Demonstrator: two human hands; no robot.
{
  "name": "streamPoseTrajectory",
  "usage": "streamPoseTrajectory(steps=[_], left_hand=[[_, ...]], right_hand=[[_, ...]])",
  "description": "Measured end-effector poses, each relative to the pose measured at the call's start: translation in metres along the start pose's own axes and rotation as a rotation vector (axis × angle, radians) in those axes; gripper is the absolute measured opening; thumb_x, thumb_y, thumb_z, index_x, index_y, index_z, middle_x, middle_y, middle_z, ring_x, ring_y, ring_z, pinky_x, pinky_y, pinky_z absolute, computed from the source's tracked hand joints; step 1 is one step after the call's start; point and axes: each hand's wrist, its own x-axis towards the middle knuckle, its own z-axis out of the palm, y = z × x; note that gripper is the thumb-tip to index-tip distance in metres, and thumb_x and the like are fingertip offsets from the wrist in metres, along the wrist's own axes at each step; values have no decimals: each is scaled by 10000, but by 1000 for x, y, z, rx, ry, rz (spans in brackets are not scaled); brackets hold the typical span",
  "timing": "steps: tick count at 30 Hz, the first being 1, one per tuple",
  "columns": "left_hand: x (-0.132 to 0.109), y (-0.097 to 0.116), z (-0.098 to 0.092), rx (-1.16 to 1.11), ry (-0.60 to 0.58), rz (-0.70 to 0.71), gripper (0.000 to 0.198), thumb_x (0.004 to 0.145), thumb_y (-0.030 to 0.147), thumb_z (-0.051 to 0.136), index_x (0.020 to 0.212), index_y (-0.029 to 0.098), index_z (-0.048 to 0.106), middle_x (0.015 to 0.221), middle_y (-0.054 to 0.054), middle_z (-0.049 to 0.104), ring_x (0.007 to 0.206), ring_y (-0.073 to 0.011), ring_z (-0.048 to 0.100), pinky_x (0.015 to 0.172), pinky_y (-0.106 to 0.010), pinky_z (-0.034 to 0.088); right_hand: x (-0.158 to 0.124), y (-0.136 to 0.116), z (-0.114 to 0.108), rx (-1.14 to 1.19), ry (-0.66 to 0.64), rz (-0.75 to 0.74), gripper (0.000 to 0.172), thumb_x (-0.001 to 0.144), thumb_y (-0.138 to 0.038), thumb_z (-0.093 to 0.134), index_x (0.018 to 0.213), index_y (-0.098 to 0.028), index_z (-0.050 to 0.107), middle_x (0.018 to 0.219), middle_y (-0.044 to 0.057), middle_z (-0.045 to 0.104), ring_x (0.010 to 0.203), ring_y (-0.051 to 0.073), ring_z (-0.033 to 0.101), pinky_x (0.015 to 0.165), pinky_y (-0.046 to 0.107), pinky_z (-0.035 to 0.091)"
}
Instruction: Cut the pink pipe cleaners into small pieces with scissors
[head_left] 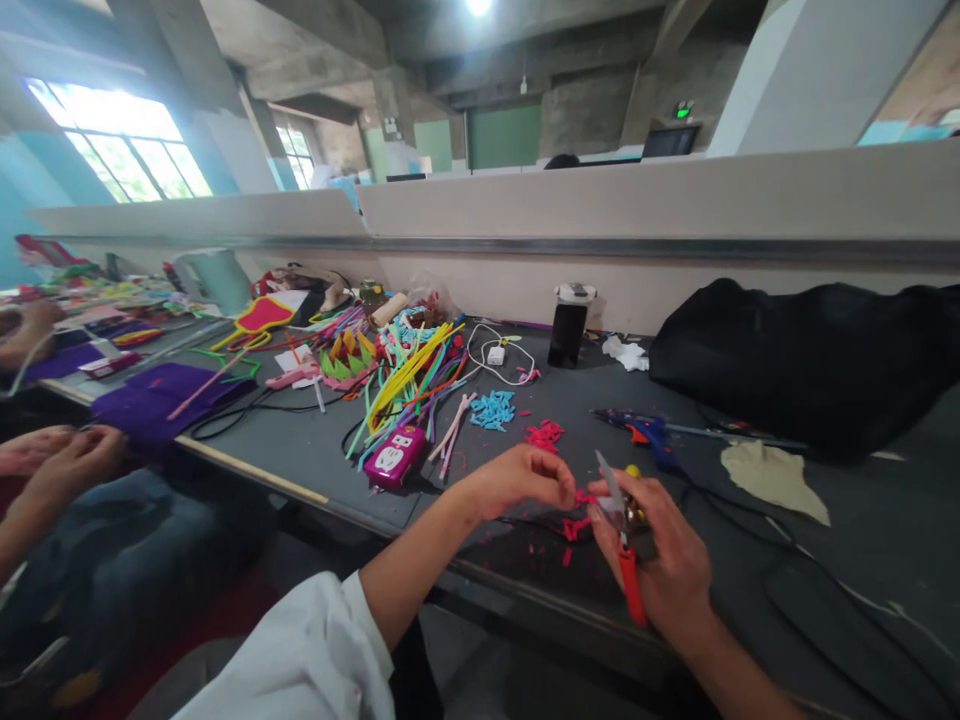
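Our right hand point(664, 560) is curled around red-handled scissors point(631, 580), blades pointing up. Facing it, our left hand point(536, 482) has its fingers bent inward, tips beside small red pieces point(576, 527); we cannot tell whether it pinches one. Just beyond lie a red heap point(545, 435) and, to its left, blue pieces point(493, 411) on the dark table point(720, 610). Farther back we see a dark bottle point(568, 335) with its white lid on, contents hidden, and a black bundle point(802, 350), perhaps a bag, whose inside we cannot see.
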Motion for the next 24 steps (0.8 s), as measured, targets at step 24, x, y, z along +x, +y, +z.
streamPoseTrajectory(steps=[24], left_hand=[[-3,0,17,952,128,563,93,746,161,615,747,200,700,697,-31,615,701,-167,566,746,-285,398]], right_hand=[[9,-7,-4,-62,14,202,309,887,-331,540,1170,-213,579,977,33,697,766,148,696,741,264,551]])
